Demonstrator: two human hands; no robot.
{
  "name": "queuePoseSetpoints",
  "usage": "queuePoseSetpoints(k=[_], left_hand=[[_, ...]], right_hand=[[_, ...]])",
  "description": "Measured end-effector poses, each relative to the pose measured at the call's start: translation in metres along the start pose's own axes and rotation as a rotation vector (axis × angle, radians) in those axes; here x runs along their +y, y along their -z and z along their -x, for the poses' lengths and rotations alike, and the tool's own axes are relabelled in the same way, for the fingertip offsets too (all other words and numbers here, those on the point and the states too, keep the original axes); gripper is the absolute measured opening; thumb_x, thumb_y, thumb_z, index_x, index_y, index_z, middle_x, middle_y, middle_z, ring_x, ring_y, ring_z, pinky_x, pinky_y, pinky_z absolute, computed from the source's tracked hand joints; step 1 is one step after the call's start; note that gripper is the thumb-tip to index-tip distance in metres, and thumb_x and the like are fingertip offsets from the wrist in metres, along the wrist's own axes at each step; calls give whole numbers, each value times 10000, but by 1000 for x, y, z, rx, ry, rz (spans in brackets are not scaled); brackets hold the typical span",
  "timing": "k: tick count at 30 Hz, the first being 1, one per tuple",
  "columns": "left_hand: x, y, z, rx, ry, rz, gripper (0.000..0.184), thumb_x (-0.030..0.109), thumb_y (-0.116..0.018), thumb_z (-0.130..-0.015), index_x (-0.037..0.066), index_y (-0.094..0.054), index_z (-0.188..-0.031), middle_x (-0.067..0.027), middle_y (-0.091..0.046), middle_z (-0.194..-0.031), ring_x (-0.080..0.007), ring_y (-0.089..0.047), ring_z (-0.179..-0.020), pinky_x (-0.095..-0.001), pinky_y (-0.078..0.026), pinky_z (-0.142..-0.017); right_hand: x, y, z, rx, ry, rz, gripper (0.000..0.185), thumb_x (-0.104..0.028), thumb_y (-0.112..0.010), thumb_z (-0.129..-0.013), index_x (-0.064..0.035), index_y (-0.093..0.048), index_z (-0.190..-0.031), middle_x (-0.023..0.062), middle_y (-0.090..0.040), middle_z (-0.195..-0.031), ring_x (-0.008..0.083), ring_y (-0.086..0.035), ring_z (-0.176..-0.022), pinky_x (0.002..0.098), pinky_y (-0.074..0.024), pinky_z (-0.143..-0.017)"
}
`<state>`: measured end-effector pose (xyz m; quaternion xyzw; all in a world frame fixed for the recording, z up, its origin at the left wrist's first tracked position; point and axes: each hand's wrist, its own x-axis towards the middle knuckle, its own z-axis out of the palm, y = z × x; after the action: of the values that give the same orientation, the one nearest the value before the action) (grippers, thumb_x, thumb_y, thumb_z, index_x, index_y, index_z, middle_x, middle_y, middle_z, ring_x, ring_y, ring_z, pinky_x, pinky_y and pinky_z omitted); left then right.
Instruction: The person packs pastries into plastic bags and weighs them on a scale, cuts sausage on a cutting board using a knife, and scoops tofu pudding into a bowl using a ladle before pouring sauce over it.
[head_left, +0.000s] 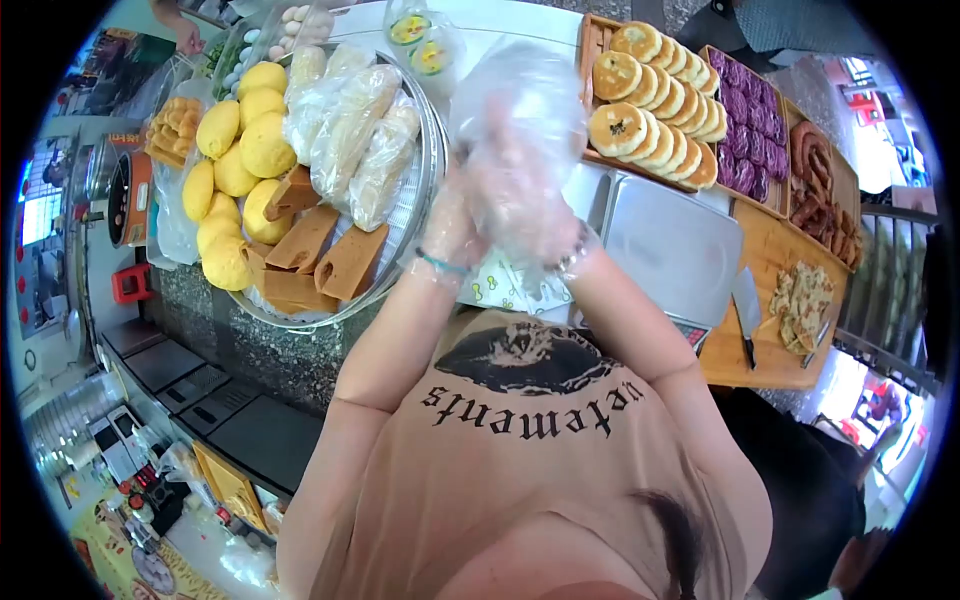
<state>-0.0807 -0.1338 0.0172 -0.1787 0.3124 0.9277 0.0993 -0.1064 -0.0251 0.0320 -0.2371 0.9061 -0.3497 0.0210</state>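
Both my hands wear thin clear plastic gloves and come together in front of my chest. A clear plastic bag, crumpled and puffed, rises from between them. My left hand grips its lower left side, and my right hand closes on it from the right. Folds of plastic partly hide the fingers, and motion blurs them. I cannot make out anything inside the bag. Below the hands lies a white packet printed with green and yellow. To the right of my right hand sits a flat metal tray.
At left, a round metal rack bears yellow buns, brown cake pieces and plastic-wrapped white rolls. Rightward are pancakes, purple rolls, a knife and flatbread. Another person's hand shows at upper left.
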Motion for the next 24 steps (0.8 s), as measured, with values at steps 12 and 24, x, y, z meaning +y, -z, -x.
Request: queuePoseSetpoints(k=[12,24], left_hand=[[64,19,56,-547,-75,-1124,435,7,-686,-779,63,-474,-1155,-62,-531,-1093,-180,-561,-1054,-334,-492,-909],[31,31,46,-140,-205,-427,378,-37,-616,-807,79,-454,-1128,-114,-495,-1283,-196,-554,-1104,-329,-503,-886]], right_hand=[[-12,66,35,-77,122,-892,1064,-406,-807,-701,-6,-202,-1479,157,-301,-1509,278,-312,-1384,385,-233,-1141],[-4,8,53,-208,-682,-1419,149,-115,-525,-874,-53,-619,-971,-23,-558,-792,69,-485,-719,220,-387,-614]])
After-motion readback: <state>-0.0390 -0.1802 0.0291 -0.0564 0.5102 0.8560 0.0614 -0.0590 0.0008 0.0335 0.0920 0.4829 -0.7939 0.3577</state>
